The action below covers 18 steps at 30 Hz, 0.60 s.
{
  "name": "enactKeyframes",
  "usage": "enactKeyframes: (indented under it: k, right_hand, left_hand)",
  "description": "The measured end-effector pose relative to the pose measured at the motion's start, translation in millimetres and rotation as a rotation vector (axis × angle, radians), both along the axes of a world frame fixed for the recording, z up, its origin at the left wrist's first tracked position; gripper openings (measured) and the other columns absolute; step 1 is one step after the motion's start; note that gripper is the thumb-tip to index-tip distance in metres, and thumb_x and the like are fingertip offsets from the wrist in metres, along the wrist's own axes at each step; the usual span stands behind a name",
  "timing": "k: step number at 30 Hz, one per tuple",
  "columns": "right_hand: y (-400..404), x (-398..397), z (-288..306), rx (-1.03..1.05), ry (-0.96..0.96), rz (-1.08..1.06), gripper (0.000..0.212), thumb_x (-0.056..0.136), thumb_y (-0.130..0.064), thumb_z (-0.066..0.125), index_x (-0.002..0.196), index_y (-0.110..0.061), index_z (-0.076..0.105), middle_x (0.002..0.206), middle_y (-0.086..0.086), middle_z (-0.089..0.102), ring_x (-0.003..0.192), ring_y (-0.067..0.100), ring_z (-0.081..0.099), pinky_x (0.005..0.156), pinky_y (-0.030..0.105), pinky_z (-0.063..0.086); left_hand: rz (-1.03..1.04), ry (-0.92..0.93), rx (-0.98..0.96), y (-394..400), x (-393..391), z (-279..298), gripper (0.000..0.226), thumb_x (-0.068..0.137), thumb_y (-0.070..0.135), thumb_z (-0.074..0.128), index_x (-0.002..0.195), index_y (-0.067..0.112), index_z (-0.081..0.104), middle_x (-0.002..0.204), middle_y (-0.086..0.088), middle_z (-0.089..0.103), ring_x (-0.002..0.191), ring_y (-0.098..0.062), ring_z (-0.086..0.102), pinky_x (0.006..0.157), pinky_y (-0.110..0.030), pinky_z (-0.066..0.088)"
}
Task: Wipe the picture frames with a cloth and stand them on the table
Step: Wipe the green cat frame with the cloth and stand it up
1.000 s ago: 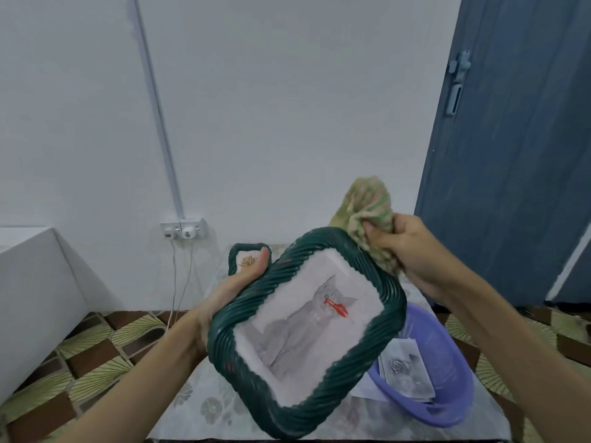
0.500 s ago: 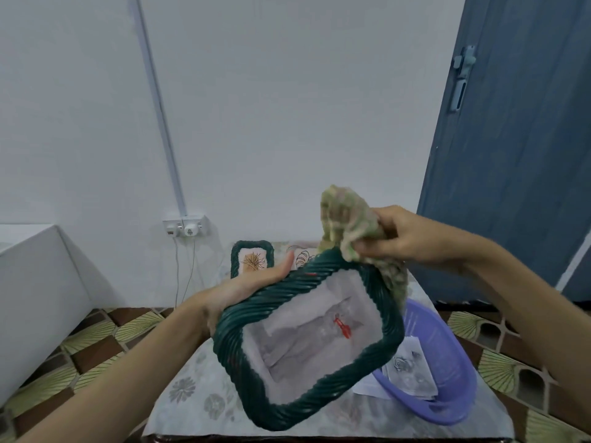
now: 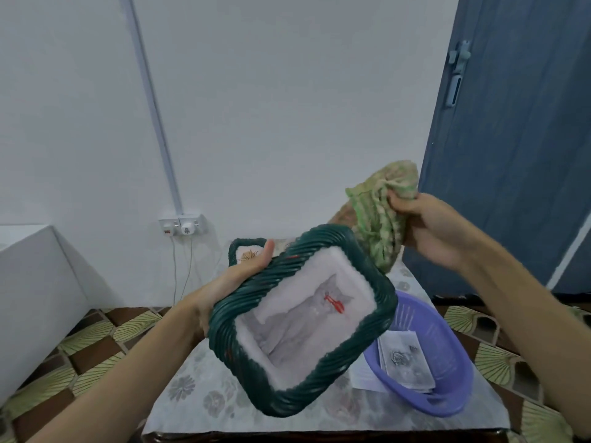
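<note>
One dark-green woven frame (image 3: 300, 318), tilted, cat picture.

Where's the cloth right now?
In the head view, the cloth is bunched in the right hand, held in the air right of centre, beside the upper right corner of the green frame, in front of the blue door.

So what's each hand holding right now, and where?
Left hand grips the green woven frame by its upper-left edge; right hand clutches the bunched cloth.
</note>
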State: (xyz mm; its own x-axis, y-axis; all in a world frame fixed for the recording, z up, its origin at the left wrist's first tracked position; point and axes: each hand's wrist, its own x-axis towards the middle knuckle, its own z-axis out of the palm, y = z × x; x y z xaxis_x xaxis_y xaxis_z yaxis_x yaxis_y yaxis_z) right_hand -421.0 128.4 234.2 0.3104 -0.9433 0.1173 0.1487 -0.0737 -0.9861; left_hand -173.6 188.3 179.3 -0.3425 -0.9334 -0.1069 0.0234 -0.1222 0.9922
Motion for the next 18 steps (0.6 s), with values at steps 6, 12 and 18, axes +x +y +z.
enactKeyframes:
  k: [6,12,18]
  right_hand:
    - [28,11,-7,-0.252,0.449,0.255,0.02,0.081,-0.005,0.063,0.093,-0.02,0.058,0.077,-0.014,0.067,0.072,-0.004,0.061,0.065,0.011,0.049]
    - [28,39,-9,-0.195,0.319,0.061,0.008,0.081,-0.007,0.065,0.08,-0.015,0.065,0.075,-0.002,0.069,0.066,0.007,0.065,0.067,0.018,0.052]
    - [9,27,-2,0.069,-0.006,-0.064,0.017,0.091,-0.019,0.052,0.087,-0.009,0.065,0.075,0.002,0.071,0.068,0.015,0.066,0.064,0.025,0.055]
  left_hand:
    - [-0.129,-0.032,0.052,-2,4,-9,0.063,0.077,0.068,0.052,0.12,0.023,0.065,0.129,0.004,0.061,0.121,-0.014,0.056,0.101,-0.028,0.043]
    - [0.038,-0.124,0.007,3,8,-9,0.057,0.094,0.046,0.032,0.135,0.009,0.048,0.14,-0.009,0.05,0.132,-0.023,0.045,0.106,-0.03,0.039]
    - [0.047,0.105,0.123,4,10,-11,0.104,0.052,0.083,0.06,0.13,0.013,0.056,0.134,-0.01,0.056,0.122,-0.028,0.054,0.102,-0.041,0.044]
